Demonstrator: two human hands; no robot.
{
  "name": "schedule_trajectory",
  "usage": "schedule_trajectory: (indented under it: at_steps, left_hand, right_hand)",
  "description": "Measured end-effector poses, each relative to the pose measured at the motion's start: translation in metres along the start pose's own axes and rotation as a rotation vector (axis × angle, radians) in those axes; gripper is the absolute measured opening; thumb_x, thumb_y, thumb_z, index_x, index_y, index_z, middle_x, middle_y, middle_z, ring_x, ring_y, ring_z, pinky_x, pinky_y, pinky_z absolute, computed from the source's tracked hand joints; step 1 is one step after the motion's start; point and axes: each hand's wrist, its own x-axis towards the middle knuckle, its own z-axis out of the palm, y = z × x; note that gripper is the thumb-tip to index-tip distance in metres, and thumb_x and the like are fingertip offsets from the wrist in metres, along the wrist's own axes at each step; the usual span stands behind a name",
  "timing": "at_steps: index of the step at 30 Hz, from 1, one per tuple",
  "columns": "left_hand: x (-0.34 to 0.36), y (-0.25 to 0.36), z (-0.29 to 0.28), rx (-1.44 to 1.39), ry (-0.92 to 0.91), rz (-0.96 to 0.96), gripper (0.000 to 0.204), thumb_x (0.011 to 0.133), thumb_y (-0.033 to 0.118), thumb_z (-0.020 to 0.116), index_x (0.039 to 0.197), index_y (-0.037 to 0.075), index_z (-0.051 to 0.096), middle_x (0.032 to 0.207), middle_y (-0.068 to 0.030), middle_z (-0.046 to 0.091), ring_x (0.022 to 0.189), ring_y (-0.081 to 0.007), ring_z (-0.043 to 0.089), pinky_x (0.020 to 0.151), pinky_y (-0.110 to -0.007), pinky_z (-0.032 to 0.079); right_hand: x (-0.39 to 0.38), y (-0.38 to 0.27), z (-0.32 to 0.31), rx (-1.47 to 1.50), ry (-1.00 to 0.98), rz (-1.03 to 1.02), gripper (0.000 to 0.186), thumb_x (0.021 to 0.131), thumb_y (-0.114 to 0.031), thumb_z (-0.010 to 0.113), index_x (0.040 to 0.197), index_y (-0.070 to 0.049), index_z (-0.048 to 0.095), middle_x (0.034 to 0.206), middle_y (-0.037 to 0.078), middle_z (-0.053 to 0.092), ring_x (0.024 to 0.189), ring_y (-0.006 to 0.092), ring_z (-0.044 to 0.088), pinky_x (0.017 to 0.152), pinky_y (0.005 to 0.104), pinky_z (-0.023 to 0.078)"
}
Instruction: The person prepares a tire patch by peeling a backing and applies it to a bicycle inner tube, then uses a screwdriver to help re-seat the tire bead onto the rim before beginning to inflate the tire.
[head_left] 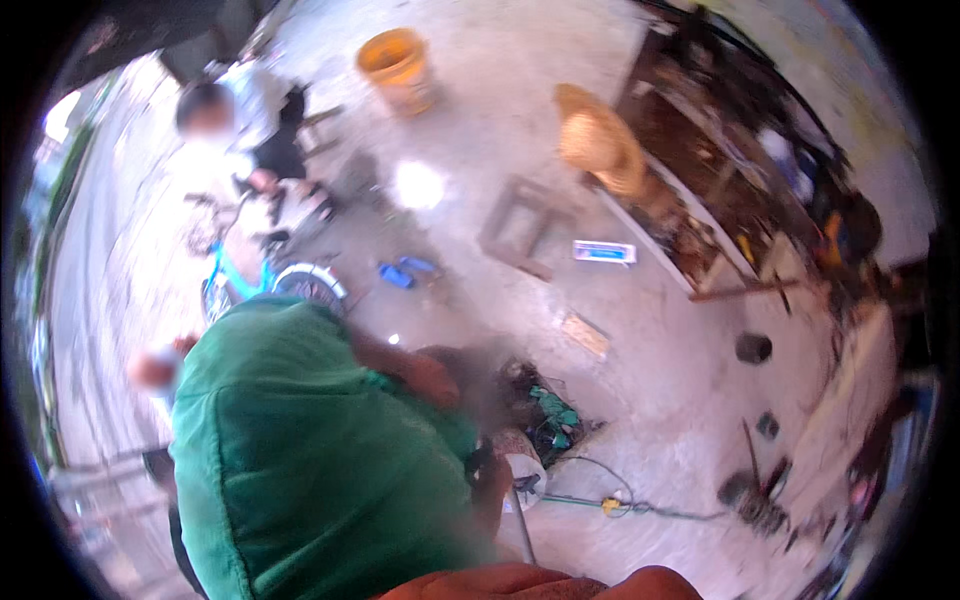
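- Looking down through the head view, I judge the work mid-way: a person in a green top [300, 450] bends over a white round part [525, 470] on the floor [650, 380], with a green tool [555, 410] and a cable [640, 508] lying out just beyond it.
- Only the rounded tops of my left hand [480, 585] and right hand [650, 583] show at the lower edge; I cannot tell whether the fingers are wide or closed.
- A metal rod [520, 530] slants just above my left hand; whether they touch, I cannot tell.
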Motion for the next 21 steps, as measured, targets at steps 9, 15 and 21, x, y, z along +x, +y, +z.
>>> schedule_trajectory:
  at_steps: [9,15,21]
  left_hand:
    - [-0.042,-0.006,-0.093,-0.484,0.04,-0.073,0.053,0.105,0.05,0.045,0.129,0.006,0.063,0.126,-0.0194,0.066,0.116,-0.0341,0.063,0.103,-0.046,0.046]
    - [-0.028,-0.031,-0.113,-0.478,0.301,-0.093,0.063,0.106,0.058,0.04,0.12,0.003,0.068,0.117,-0.0203,0.07,0.112,-0.0327,0.065,0.1,-0.045,0.047]
    - [-0.007,0.003,-0.15,-0.571,0.483,-0.274,0.049,0.105,0.045,0.047,0.117,0.004,0.07,0.115,-0.0187,0.071,0.111,-0.0319,0.066,0.099,-0.043,0.048]
  right_hand:
    - [0.018,-0.141,0.037,-0.199,0.015,-0.128,0.027,0.095,-0.018,0.066,0.117,-0.002,0.067,0.109,0.013,0.071,0.098,0.0298,0.067,0.083,0.0428,0.054]
    - [0.026,-0.24,0.034,-0.771,0.28,-0.854,0.028,0.095,-0.017,0.067,0.116,0.002,0.065,0.11,0.018,0.07,0.098,0.0336,0.067,0.085,0.0425,0.054]
    - [0.048,-0.356,0.067,-1.184,0.428,-1.027,0.039,0.089,-0.016,0.068,0.124,-0.001,0.065,0.115,0.021,0.068,0.108,0.0419,0.063,0.099,0.0479,0.049]
